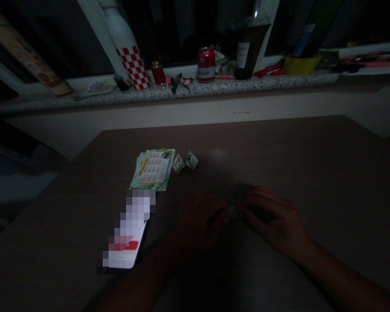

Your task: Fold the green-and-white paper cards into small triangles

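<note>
A dim room: a speckled windowsill [221,89] runs behind a brown table [312,160]. On the sill I count a red-checked bottle [134,65], a small red jar [157,74], a red can [206,65] and a dark container [243,55] with a white label; I cannot see inside these 4. A yellow container [300,66] has a blue-and-white item [305,38] standing up out of it.

On the table, the left hand [201,219] and right hand [279,219] meet fingertip to fingertip, pinching a small pale piece [233,212] between them, too dark for me to identify. Well to their left lies a lit phone [130,247], and beyond it a stack of printed cards [152,169] beside 2 crumpled packets [192,160], contents hidden.
</note>
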A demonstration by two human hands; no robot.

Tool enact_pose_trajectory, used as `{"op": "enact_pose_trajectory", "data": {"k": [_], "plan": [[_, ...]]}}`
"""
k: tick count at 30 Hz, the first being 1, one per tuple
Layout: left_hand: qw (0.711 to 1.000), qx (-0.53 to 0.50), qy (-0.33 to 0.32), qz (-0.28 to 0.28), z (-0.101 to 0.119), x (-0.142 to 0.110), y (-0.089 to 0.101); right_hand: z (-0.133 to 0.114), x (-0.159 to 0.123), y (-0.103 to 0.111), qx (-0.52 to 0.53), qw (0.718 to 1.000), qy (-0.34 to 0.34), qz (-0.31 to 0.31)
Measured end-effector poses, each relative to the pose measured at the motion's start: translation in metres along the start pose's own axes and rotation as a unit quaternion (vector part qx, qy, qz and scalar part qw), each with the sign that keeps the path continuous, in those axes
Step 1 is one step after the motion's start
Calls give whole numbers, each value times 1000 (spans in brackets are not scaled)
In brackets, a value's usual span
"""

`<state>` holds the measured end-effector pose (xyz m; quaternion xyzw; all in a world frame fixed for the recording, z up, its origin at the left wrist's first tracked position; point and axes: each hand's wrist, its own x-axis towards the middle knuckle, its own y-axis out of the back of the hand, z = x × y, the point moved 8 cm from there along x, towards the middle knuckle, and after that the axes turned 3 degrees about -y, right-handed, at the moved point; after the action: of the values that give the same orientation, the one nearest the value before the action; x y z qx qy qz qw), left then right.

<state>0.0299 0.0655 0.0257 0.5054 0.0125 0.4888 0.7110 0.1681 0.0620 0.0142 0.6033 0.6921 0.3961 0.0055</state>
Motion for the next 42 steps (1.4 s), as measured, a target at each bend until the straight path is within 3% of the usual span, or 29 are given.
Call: {"op": "enact_pose_trajectory", "data": {"k": [5,11,20,23,26,32,38,42], "plan": [[997,-28,77,-5,-17,-1,3,7,0,5,8,999,-34,9],[992,-70,104,-19,-20,-1,2,19,-1,-2,26,994,-103,-21],[962,-114,241,-51,-53,-5,-17,43,-7,-13,40,975,-212,-56],[971,-39,227,-71,-56,-5,-14,44,-6,-14,-17,982,-177,-67],[978,22,173,-116,-48,-5,-13,39,-2,-14,-73,986,-116,-93],[972,54,98,-206,-34,-8,-18,31,-1,-8,-98,986,-34,-133],[970,60,67,-226,-33,-11,-25,24,-5,-21,-71,971,3,-228],[966,69,68,-240,-33,-11,-26,25,-5,-26,-63,966,6,-251]]}}
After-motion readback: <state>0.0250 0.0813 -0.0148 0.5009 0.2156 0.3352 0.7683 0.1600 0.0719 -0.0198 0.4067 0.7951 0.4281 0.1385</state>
